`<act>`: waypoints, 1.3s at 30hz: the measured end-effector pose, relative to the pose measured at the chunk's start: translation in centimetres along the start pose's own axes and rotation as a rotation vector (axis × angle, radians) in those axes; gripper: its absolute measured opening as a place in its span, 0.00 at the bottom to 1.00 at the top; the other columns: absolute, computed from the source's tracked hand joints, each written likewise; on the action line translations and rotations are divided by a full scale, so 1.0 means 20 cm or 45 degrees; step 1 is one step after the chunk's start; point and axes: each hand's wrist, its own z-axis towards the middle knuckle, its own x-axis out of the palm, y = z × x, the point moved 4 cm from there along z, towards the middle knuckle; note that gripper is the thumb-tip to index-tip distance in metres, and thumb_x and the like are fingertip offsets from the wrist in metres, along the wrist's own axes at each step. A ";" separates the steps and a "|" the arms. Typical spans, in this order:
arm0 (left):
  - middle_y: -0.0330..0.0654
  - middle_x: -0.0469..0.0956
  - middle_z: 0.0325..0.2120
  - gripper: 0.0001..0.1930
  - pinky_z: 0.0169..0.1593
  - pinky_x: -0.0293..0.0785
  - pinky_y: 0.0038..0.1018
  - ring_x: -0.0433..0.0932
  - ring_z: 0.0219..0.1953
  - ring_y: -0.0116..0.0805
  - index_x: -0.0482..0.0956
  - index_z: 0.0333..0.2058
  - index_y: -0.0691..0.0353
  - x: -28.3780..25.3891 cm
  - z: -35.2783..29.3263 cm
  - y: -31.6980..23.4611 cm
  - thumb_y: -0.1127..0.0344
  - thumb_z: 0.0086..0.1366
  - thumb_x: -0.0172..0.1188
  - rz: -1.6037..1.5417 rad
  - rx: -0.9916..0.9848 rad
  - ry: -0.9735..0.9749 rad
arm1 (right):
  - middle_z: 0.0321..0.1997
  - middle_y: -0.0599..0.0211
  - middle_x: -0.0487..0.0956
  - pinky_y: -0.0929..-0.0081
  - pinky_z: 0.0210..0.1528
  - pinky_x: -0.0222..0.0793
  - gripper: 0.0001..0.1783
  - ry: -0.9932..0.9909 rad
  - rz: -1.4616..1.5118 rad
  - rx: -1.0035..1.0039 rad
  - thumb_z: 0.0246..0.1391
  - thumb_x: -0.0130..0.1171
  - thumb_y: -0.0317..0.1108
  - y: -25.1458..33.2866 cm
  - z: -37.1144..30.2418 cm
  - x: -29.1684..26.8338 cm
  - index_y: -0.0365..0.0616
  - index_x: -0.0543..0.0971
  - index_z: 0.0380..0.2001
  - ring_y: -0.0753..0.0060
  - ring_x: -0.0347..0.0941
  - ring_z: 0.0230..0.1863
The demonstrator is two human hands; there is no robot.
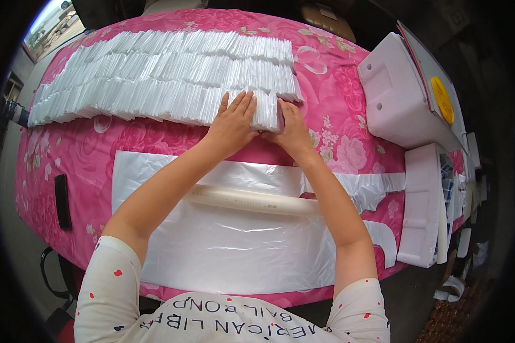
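Note:
Three long rows of folded clear plastic bags [149, 100] stand packed on edge across the far side of the table. My left hand [234, 123] lies on the front row near its right end, fingers stretched out and slightly apart. At that same end, my right hand [292, 128] cups the last bags, its fingers bent round the end face and its thumb low in front. Part of its grip is hidden behind the bags. Nearer to me, beneath my forearms, a pale plastic tube [252, 200] rests across a flat plastic sheet [229, 251].
A pink flowered cloth [171, 137] covers the table. On the right stand a white foam box [392, 91] with a yellow round object [442, 100] on its side, and a second foam box [420, 206]. A dark, narrow object [63, 202] lies at the left.

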 end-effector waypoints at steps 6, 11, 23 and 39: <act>0.51 0.51 0.62 0.40 0.65 0.43 0.43 0.48 0.65 0.46 0.54 0.59 0.68 -0.03 0.00 0.00 0.56 0.53 0.61 -0.068 0.068 0.127 | 0.54 0.53 0.67 0.64 0.57 0.61 0.48 0.086 -0.099 -0.010 0.28 0.74 0.40 0.00 0.02 -0.03 0.40 0.63 0.56 0.51 0.63 0.55; 0.52 0.50 0.62 0.40 0.65 0.42 0.43 0.48 0.65 0.46 0.52 0.60 0.68 -0.05 -0.01 0.00 0.53 0.55 0.59 -0.055 0.091 0.088 | 0.54 0.54 0.66 0.63 0.58 0.60 0.49 0.103 -0.028 0.011 0.27 0.74 0.40 0.01 0.00 -0.06 0.41 0.63 0.56 0.52 0.62 0.56; 0.52 0.49 0.62 0.39 0.65 0.40 0.46 0.44 0.66 0.48 0.53 0.59 0.68 -0.30 -0.24 -0.07 0.56 0.55 0.60 -0.194 0.146 0.011 | 0.54 0.52 0.67 0.65 0.59 0.58 0.43 0.066 -0.027 0.114 0.38 0.69 0.44 0.02 -0.15 -0.18 0.38 0.63 0.56 0.54 0.61 0.58; 0.60 0.43 0.62 0.40 0.62 0.44 0.49 0.42 0.64 0.60 0.50 0.61 0.66 -0.32 -1.23 -0.61 0.55 0.55 0.59 -0.686 0.109 0.249 | 0.44 0.55 0.73 0.63 0.51 0.62 0.24 0.495 0.004 0.442 0.46 0.59 0.40 0.58 -1.34 -0.40 0.37 0.73 0.45 0.54 0.67 0.47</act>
